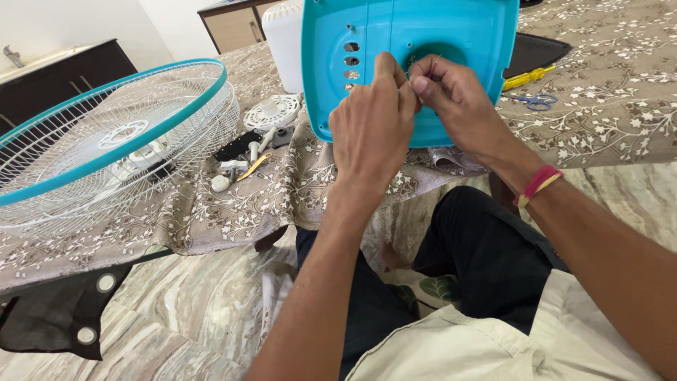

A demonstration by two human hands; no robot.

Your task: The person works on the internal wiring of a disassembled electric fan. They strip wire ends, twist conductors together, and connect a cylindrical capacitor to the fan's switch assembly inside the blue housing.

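A round wire fan guard (pixel 106 141) with a teal rim lies at the left on a flowered cloth (pixel 606 99). Small white parts (pixel 271 113) sit beside it. Far right lie a yellow screwdriver (pixel 529 76) and blue scissors (pixel 536 102).

Bright, even daylight; soft shadows; sharp focus throughout; wide-angle stretching at frame edges; no glare.

No packages, labels, signs or screens visible.

Both hands are raised together, left hand (pixel 370 123) and right hand (pixel 451 99) with fingertips pinched, nearly touching.
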